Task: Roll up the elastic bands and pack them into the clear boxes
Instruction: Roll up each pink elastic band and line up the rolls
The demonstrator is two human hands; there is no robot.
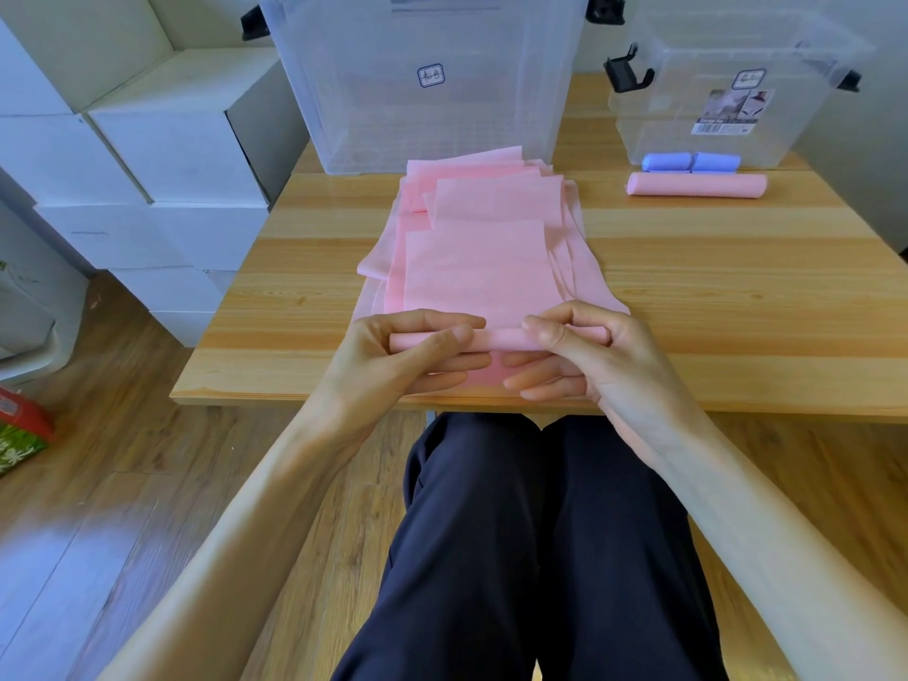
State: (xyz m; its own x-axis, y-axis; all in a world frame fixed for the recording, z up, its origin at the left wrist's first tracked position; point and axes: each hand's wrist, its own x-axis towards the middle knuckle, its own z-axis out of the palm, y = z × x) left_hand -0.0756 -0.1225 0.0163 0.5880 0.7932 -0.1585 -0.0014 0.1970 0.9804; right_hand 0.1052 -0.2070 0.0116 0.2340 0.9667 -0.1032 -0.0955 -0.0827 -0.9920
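Near edge of the pale wooden surface (688, 287), centre: my left hand (393, 356) pinches the left end of the thin pink rolled start of an elastic band (496, 339), thumb on top, fingers curled beneath. My right hand (594, 356) pinches the right end the same way. Both grips are closed on that roll. It is only a few turns thick.

Beyond it, toward the far edge, the loose pile of flat pink elastic bands (481, 238) lies unrolled, several layers overlapping. Most of the work is left there, I judge.

Far edge, centre: large clear plastic box (427, 90), nothing packed in it that I can see.

Far right corner: finished pink roll (696, 185) on the surface, two small blue rolls (690, 162) just behind it, touching the small clear plastic box (727, 81). I cannot tell whether the blue ones sit inside it. The pink roll is not yet packed.
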